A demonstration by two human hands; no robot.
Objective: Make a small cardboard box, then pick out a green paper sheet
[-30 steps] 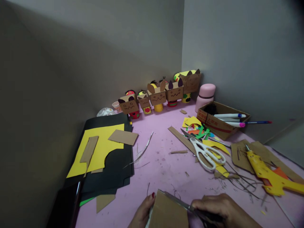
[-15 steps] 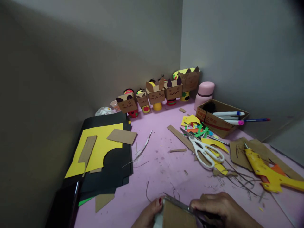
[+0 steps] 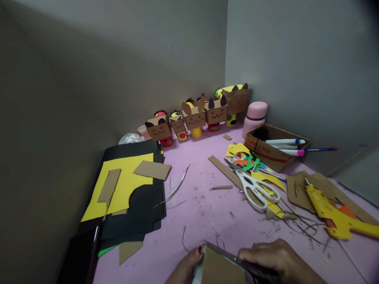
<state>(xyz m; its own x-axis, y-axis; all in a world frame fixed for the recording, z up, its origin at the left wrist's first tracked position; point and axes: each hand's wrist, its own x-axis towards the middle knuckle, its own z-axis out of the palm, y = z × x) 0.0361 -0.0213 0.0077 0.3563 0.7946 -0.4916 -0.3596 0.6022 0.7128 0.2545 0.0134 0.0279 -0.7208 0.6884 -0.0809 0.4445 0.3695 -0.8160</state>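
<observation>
At the bottom edge, my left hand [image 3: 186,268] holds a brown cardboard piece [image 3: 220,270] by its left side. My right hand [image 3: 278,262] grips dark-handled scissors [image 3: 233,258], whose metal blades run along the cardboard's top edge. Both hands rest low over the pink table [image 3: 204,205]; the lower part of the cardboard is cut off by the frame.
White-handled scissors [image 3: 256,189] lie mid-right among coloured paper scraps. A yellow glue gun [image 3: 334,217] lies on cardboard at right. A cardboard box [image 3: 275,152] holds markers. Yellow and black paper sheets [image 3: 127,189] lie at left. Several cardboard animal figures [image 3: 195,116] and a pink bottle [image 3: 254,116] line the back wall.
The cardboard piece and both hands have dropped slightly toward the bottom edge over the second; the view shifted a little. Since half a second ago almost nothing has moved.
</observation>
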